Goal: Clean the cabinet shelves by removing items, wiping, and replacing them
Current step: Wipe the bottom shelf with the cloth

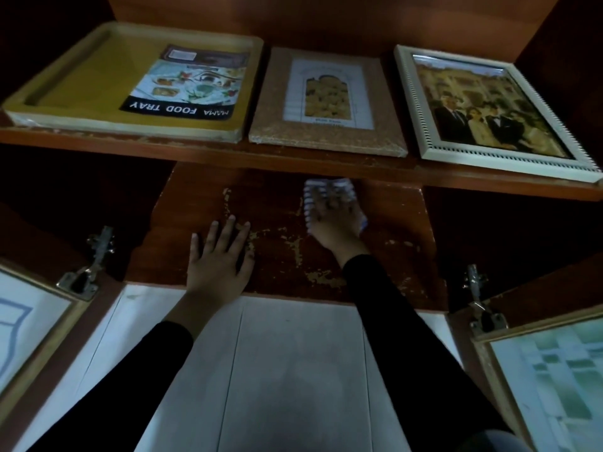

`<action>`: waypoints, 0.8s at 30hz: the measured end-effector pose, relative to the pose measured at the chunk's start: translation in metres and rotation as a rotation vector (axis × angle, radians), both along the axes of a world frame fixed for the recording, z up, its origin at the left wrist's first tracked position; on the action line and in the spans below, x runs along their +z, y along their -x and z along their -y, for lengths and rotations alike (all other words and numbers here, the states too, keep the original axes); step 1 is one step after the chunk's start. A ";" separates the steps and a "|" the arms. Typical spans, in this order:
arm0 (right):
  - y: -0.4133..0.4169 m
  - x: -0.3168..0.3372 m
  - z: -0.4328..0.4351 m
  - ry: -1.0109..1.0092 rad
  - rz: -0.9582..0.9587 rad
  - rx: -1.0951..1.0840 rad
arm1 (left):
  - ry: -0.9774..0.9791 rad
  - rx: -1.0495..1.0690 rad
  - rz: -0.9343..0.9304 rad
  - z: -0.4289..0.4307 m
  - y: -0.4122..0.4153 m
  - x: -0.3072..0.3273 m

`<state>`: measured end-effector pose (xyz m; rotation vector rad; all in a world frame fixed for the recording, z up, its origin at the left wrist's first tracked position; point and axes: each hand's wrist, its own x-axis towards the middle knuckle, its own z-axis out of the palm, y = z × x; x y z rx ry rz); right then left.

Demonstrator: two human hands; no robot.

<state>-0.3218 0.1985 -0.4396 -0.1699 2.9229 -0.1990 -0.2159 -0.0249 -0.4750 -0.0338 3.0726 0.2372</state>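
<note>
The striped cloth (326, 194) lies under my right hand (336, 220), deep on the lower shelf (394, 230) and just below the front edge of the upper shelf (293, 154). My right fingers are spread flat over the cloth and press it onto the wood. As far as the blur shows, they are not bunched around it. My left hand (218, 259) rests palm down nearer the shelf's front. Its fingers are relaxed and straight, grasping nothing, and they brace me.

Between my two hands, and nearer me than the cloth, the veneer is chipped in pale flakes. I judge the wipe goes best with even, flat pressure in long strokes from the back toward me, going lightly over the chips so the cloth does not snag and lift more. The dark corners to either side want a pass too.

Above my fingers, on the upper shelf, lie a food tray (81, 89), a brown frame (329, 138) and a white frame (584, 164). Out to both sides the open doors hang on metal hinges (88, 272).
</note>
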 end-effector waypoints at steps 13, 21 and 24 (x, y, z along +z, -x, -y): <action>-0.027 -0.019 -0.123 -0.036 -0.127 -0.350 | -0.049 0.090 -0.100 0.024 -0.024 -0.003; 0.035 -0.040 -0.002 0.076 0.000 -0.291 | -0.044 0.293 -0.064 0.045 -0.042 -0.004; 0.032 -0.041 0.077 0.139 -0.003 -0.085 | -0.044 0.296 -0.093 0.057 -0.053 -0.006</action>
